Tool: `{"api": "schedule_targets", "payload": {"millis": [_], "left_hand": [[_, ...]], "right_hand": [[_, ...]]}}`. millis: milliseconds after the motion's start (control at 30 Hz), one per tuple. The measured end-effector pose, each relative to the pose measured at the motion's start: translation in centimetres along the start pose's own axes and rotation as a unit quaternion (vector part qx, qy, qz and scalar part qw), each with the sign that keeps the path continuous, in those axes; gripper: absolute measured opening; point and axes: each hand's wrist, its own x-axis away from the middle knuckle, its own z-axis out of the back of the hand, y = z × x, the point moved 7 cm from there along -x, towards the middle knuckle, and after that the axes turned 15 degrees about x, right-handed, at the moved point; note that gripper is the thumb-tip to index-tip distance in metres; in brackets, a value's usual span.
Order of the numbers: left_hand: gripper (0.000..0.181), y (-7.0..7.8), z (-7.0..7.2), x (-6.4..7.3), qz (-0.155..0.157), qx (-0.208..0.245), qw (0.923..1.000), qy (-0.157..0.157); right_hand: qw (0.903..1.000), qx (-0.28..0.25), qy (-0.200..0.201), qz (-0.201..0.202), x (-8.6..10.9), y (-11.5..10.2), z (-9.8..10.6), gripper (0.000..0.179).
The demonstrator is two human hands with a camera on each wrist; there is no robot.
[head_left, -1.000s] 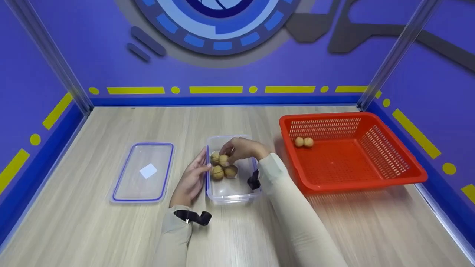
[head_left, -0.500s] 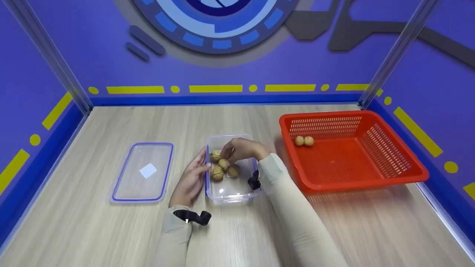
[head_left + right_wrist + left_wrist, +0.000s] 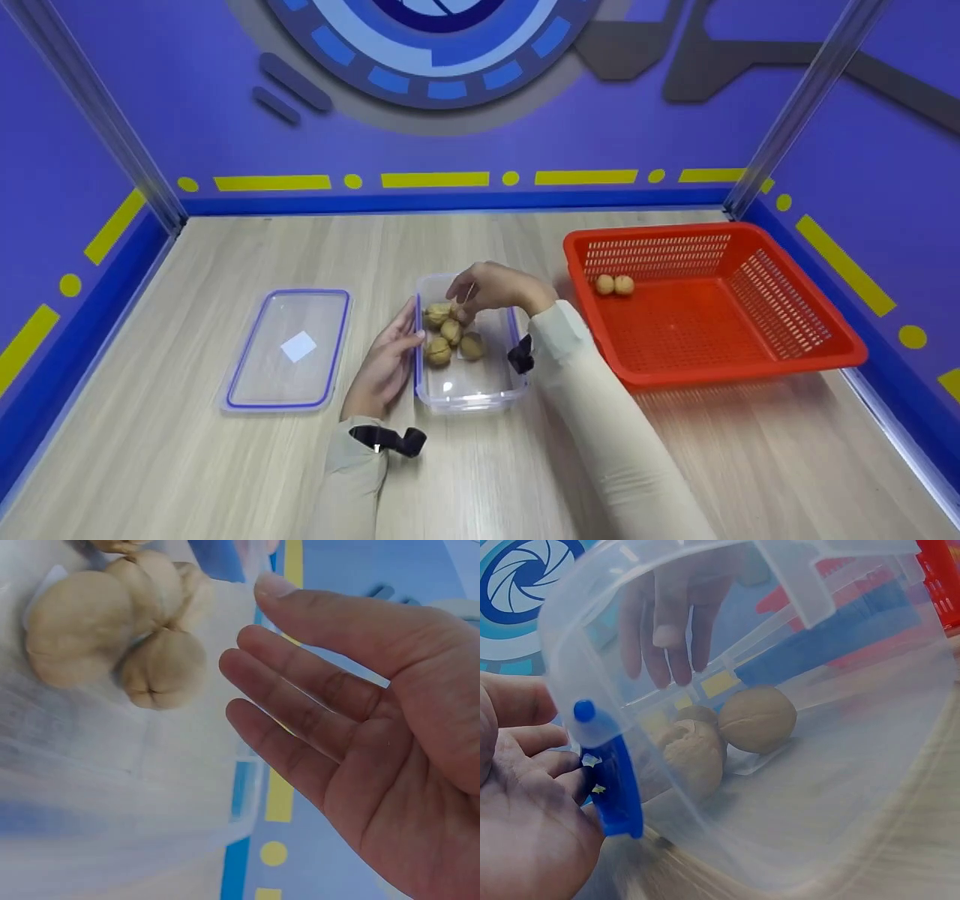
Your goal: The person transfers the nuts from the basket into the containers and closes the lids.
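Observation:
A clear plastic food container (image 3: 469, 386) with blue edge clips stands mid-table, with several walnuts (image 3: 451, 331) clustered along its left side. My left hand (image 3: 386, 364) grips its left wall, thumb over the rim and fingers outside. In the left wrist view those fingers lie against a blue clip (image 3: 615, 780). Above the container's far half is my right hand (image 3: 495, 289), fingertips over the walnuts. The right wrist view shows its fingers (image 3: 300, 716) extended, with nothing between them and the thumb, beside a walnut (image 3: 165, 669).
To the left a clear lid (image 3: 259, 375) with a blue seal and a white sticker lies flat. A red plastic basket (image 3: 735, 371) on the right holds two walnuts (image 3: 614, 285) near its left wall. Purple panels (image 3: 450, 154) enclose the table.
My right hand has lifted slightly up and away from the walnuts, which have shifted a little in the container. My left hand keeps its place on the container.

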Motion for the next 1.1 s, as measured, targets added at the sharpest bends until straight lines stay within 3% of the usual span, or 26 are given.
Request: {"api": "schedule_targets", "payload": {"millis": [600,1100], "left_hand": [[0.073,0.1,0.2,0.0,-0.002,0.004,1.0000,0.004],[0.072,0.1,0.1,0.1,0.001,-0.006,1.0000,0.005]], "right_hand": [[0.9983,-0.011,0.056,0.015,2.8,1.8,4.7,0.035],[0.9930,-0.023,0.102,-0.055,6.7,6.4,7.2,0.038]]}}
